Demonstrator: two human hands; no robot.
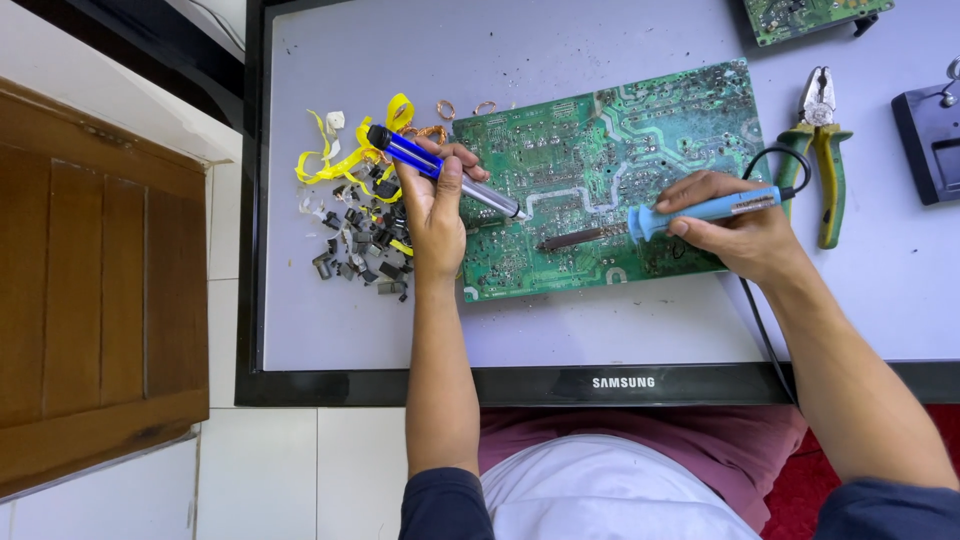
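Note:
A large green circuit board (600, 140) lies solder side up on a grey flat screen panel (560, 330) used as a work surface. My left hand (435, 215) grips a blue and silver desoldering pump (440, 172), its tip resting on the board's left middle. My right hand (735, 225) holds a blue-handled soldering iron (690, 212), whose dark tip touches the board a little right of the pump's tip. The iron's black cable (752, 300) loops behind my right hand and runs down off the panel.
A heap of small dark removed parts (362, 250), yellow tape strips (345, 155) and copper coils (446, 108) lies left of the board. Green-yellow pliers (825, 150) lie right of it, a black stand (930, 140) at far right, another green board (810, 15) at the top. Wooden furniture (95, 290) is on the left.

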